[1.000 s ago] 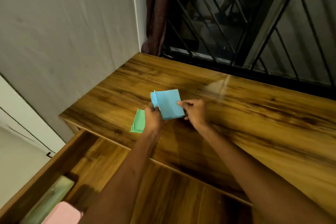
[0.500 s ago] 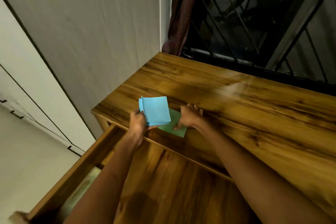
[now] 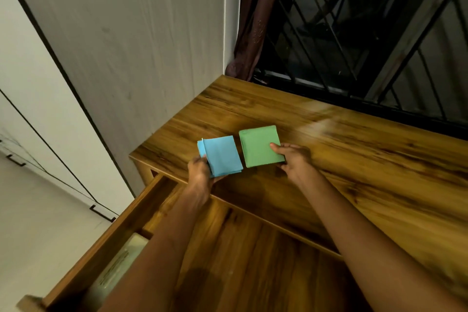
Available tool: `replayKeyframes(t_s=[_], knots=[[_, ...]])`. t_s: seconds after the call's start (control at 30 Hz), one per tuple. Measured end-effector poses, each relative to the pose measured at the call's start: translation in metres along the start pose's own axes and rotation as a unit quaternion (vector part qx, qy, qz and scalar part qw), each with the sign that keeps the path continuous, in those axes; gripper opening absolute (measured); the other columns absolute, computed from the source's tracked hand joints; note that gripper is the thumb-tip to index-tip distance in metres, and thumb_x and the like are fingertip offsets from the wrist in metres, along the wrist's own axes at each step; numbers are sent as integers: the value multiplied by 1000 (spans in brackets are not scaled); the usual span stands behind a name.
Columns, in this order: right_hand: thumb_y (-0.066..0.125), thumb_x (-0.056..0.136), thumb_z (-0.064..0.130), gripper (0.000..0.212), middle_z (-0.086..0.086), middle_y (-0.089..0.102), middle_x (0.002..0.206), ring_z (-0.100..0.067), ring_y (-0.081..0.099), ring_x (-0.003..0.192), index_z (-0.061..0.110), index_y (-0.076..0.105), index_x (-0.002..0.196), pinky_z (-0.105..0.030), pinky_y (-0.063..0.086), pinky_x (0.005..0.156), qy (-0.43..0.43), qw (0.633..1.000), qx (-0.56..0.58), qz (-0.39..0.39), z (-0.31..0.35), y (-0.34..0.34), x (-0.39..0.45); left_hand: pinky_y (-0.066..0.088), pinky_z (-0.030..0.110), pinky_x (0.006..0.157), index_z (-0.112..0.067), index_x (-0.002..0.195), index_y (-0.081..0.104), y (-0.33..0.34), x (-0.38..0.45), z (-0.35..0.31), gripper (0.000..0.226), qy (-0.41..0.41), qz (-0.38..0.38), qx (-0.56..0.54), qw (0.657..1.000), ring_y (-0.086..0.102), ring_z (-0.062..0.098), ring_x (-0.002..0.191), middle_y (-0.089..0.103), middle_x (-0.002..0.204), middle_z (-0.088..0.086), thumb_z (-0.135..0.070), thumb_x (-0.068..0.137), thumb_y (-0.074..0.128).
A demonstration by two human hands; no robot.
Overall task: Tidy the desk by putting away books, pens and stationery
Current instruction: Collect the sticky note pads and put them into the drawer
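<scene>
— Wood-grain desk top (image 3: 342, 159), glossy and brown, runs along a dark barred window (image 3: 354, 33), with a maroon curtain (image 3: 253, 20) hanging in the corner by the pale wall (image 3: 126, 45). What's on it?

— Two square paper pads. A blue pad of loose-edged sheets (image 3: 222, 156) sits in the left hand (image 3: 200, 172), thumb on its left edge and fingers curled beneath, over the desk's front edge.

— And the green one?

— The green square pad (image 3: 259, 145) is just beside the blue one, apart by a narrow gap, tilted up from the desk. The right hand (image 3: 293, 159) pinches its right corner, thumb on top, fingers under.

— Anything below?

— An open wooden drawer (image 3: 106, 240) juts out under the desk, both forearms crossing above it. Something pale and flat (image 3: 119, 266) lies in its left compartment; I can't tell what it is.
</scene>
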State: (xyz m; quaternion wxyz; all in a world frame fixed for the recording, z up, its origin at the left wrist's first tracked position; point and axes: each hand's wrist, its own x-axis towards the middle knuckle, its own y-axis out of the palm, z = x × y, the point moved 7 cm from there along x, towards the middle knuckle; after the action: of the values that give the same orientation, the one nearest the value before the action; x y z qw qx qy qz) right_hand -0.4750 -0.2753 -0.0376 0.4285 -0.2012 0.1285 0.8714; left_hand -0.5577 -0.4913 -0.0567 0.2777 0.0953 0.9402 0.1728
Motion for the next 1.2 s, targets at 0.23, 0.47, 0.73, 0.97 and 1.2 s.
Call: replayKeyframes(t_s=[0.23,0.47,0.73,0.97,1.2], knots=[[81,69,7,29,-16,70,102,-25,65,86,15,53,66,-39,56,79,-40,997,-51,-45,-7,19,-25,54,48,78,-9,131,43,36,-12,9,33,-28,60,-15,998,62,28,97,57,120,16,-21,102,34],[79,74,14,25,-15,69,107,-27,65,94,6,65,92,-29,47,70,-51,991,-58,-113,-11,15,-42,51,47,81,-10,130,49,49,-20,6,36,-18,86,4,996,60,30,104,61,115,14,-25,103,29],[73,80,14,22,-14,68,105,-32,66,95,4,63,98,-44,56,81,38,989,90,-111,-29,24,-50,54,49,65,-8,133,46,51,-37,21,38,-52,101,-39,993,62,31,97,57,127,19,-26,103,31],[60,91,18,29,-13,60,119,-30,60,107,6,51,116,-38,50,80,-13,989,68,-133,-27,31,-65,54,48,74,-12,130,50,51,-49,18,39,-7,107,-39,993,63,26,94,62,119,13,-31,103,29],[46,97,26,27,-9,56,123,-29,56,112,15,46,121,-40,47,92,-125,981,-105,-106,-14,32,-78,48,54,97,-12,134,48,55,-54,9,47,86,139,62,985,63,27,108,63,122,13,-42,98,40]])
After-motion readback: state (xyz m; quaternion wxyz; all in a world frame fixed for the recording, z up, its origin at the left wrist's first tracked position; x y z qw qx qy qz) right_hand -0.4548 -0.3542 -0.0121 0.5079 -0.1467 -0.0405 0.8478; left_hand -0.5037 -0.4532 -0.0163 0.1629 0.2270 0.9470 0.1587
